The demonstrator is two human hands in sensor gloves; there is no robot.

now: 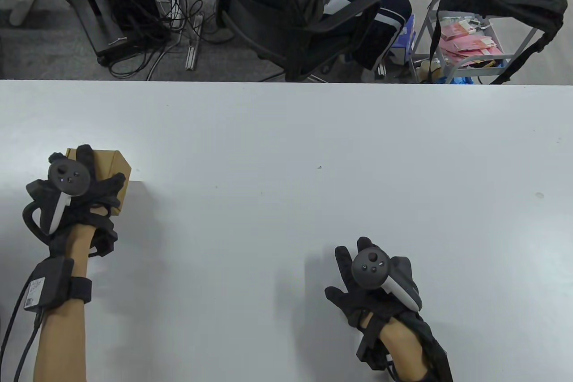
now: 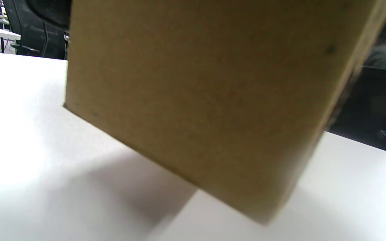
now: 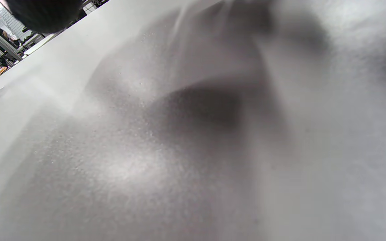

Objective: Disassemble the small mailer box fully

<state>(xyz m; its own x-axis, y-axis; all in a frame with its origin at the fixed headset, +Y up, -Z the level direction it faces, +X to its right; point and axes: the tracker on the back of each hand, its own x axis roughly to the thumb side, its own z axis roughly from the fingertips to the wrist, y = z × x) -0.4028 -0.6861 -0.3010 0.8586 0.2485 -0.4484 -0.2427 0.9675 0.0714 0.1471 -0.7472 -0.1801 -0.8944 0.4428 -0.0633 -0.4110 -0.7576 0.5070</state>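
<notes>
A small brown cardboard mailer box is gripped from above by the black-gloved left hand at the left side of the white table, the fingers being spread over its top. In the left wrist view the box is seen tilted, its low corner close to the tabletop, with a shadow cast beneath it; whether it touches cannot be told. The black-gloved right hand is held well apart from the box, fingers spread and nothing grasped, low over the near right part of the table. Only the blurred table surface is shown in the right wrist view.
</notes>
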